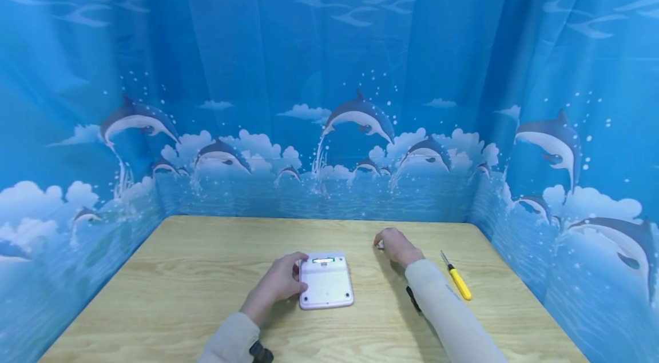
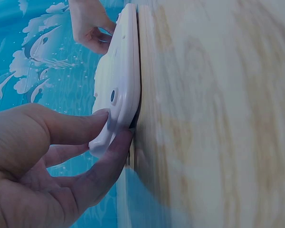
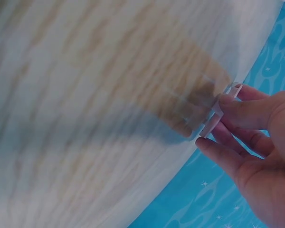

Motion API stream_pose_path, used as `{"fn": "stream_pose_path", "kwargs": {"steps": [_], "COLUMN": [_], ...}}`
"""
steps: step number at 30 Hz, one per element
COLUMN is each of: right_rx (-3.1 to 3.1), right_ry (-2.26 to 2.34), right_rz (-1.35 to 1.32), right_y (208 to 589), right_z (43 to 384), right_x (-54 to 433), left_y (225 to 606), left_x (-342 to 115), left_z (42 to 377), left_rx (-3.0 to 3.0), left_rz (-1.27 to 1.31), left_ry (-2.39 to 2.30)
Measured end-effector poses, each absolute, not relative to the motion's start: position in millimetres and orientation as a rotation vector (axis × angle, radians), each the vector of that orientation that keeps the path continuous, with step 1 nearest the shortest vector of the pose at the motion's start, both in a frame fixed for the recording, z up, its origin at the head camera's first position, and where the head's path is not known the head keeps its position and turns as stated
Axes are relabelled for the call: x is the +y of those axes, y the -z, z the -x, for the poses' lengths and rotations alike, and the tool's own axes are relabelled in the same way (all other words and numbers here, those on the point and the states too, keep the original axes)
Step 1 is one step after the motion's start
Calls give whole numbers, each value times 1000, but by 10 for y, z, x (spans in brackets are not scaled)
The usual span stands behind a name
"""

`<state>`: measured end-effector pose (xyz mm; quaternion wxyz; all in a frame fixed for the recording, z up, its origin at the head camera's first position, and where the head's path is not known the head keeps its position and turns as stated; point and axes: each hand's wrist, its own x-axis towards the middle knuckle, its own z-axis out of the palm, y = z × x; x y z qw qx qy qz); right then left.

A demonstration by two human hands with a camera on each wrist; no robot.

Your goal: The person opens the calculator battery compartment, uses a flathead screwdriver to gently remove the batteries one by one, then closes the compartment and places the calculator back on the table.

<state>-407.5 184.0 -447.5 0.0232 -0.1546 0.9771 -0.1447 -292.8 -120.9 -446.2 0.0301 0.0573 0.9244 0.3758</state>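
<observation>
Left hand (image 1: 275, 283) grips device (image 1: 326, 286) edge; right hand (image 1: 397, 245) pinches likely cover (image 3: 211, 125), tabletop (image 1: 364, 271) between.

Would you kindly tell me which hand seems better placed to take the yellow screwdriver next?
Probably the right hand: it is nearer the screwdriver, though it pinches a small pale piece. The left hand, farther off, grips the pale device.

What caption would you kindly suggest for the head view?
Left hand holds upturned pale device, battery compartment open; right hand pinches small white piece; yellow-handled screwdriver lies at right.
</observation>
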Motion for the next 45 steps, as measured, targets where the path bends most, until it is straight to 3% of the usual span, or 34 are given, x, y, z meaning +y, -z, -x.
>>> {"fn": "stream_pose_path", "kwargs": {"steps": [45], "right_rx": [3086], "right_ry": [285], "right_rz": [557], "right_y": [4475], "right_z": [4015], "right_x": [1854], "left_y": [4450], "left_x": [-1185], "left_z": [2923], "left_rx": [2858], "left_rz": [-126], "left_ry": [-1145]}}
